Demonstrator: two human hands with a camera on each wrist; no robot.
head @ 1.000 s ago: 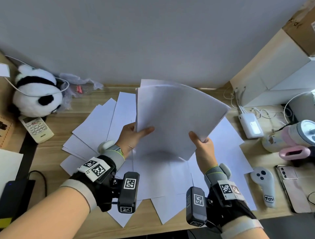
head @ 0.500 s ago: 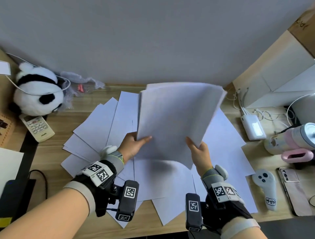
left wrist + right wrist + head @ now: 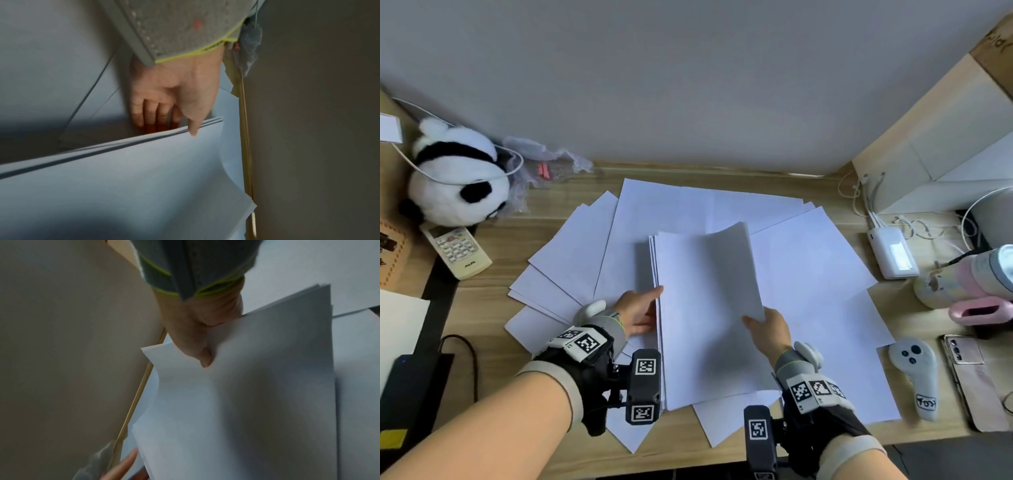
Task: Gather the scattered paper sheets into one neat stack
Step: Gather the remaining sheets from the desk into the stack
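A stack of white sheets lies low over the middle of the wooden desk, its right side curled upward. My left hand pinches its left edge: in the left wrist view the thumb lies on top of the stack and the fingers reach under it. My right hand grips the raised right edge, thumb on top of the stack, fingers hidden beneath. Loose sheets fan out on the left and on the right.
A panda plush and a remote sit at the left. A white power bank, a lying bottle, a game controller and a phone crowd the right side. A wall closes the back.
Both hands have brought the stack down from upright in the air to nearly flat over the desk, and turned it lengthwise toward me. More loose sheets at the back now show.
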